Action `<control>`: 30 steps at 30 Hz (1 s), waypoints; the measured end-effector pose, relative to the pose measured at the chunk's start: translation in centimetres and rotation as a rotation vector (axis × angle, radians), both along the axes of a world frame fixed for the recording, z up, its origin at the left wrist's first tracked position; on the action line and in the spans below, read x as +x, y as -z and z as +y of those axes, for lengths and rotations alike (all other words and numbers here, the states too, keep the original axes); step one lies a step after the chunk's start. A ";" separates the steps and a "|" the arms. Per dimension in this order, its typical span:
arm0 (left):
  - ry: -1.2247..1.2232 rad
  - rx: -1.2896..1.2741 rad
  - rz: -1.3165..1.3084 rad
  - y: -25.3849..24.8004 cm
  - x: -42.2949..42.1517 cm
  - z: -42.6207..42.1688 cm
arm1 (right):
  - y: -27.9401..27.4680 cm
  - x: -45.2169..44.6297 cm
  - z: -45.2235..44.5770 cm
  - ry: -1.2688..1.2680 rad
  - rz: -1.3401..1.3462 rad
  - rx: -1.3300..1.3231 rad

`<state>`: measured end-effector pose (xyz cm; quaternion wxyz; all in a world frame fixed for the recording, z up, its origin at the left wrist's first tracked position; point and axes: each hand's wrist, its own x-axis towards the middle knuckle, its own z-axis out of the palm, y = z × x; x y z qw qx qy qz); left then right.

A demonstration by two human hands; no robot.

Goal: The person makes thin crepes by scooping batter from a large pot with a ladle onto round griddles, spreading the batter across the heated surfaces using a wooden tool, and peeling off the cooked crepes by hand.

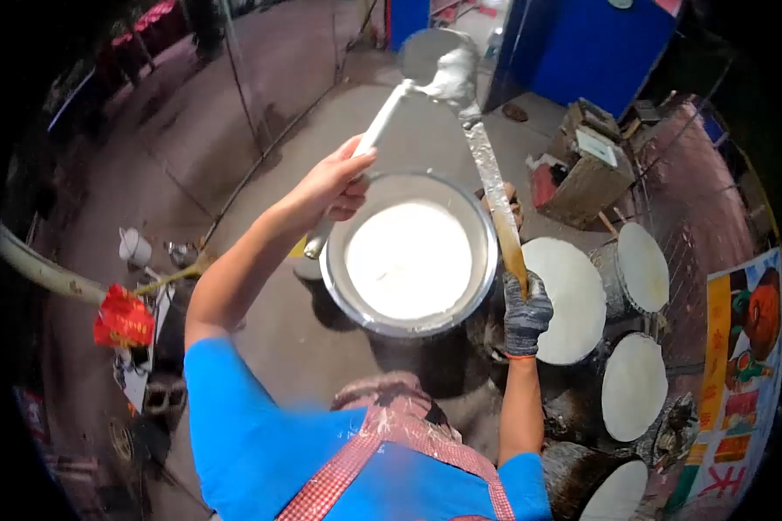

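Note:
My bare left hand (pixel 337 184) is wrapped around the long pale handle of a ladle (pixel 426 54). The ladle's round head is raised beyond the basin, with thick white batter (pixel 452 76) clinging to its right side. A grey knitted glove covers my right hand (pixel 527 317), which grips the lower end of a long flat wooden stick (pixel 493 187). Batter coats the stick's upper part, and its far end meets the batter at the ladle. Below and between my hands stands a wide metal basin (pixel 328 280) holding white batter (pixel 408 260).
Several round tops with pale white surfaces stand at the right, including a large one (pixel 569 300) beside my glove. A box-like stand (pixel 586 169) is behind them. A printed banner (pixel 738 365) borders the right edge. A red packet (pixel 123 317) lies at the left.

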<state>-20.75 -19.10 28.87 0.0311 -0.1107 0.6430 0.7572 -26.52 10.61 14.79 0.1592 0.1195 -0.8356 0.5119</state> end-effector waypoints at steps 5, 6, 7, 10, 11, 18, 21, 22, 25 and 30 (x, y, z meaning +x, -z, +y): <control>0.025 0.125 -0.127 7.3 -1.9 -2.5 | 8.9 -1.1 -0.3 -0.227 -0.305 0.020; 0.092 0.277 -0.294 9.9 -2.1 -2.9 | 12.0 -0.4 0.4 -0.231 -0.469 0.005; 0.062 0.461 -0.451 11.4 -2.3 -2.6 | 15.1 0.2 1.1 -0.232 -0.628 -0.024; 0.031 0.634 -0.636 14.5 -3.1 -1.0 | 15.5 4.7 5.1 -0.074 -0.535 0.253; 0.110 0.458 -0.500 12.7 -2.5 0.8 | 14.2 5.4 6.0 -0.062 -0.541 0.127; 0.446 0.271 -0.544 12.3 -1.7 15.8 | 14.0 14.9 15.5 0.122 -0.373 -0.396; 0.511 0.931 -1.272 17.1 -2.4 22.8 | 16.6 23.6 21.7 0.412 -0.570 -0.063; 0.601 0.847 -1.289 18.9 -1.5 26.1 | 16.8 27.6 23.9 0.448 -0.593 0.062; 0.716 0.895 -1.595 21.4 4.4 36.5 | 20.4 41.5 27.6 0.717 -0.565 0.112; 1.263 0.865 -1.702 24.2 16.7 61.2 | 20.3 63.4 32.2 1.241 -0.711 0.171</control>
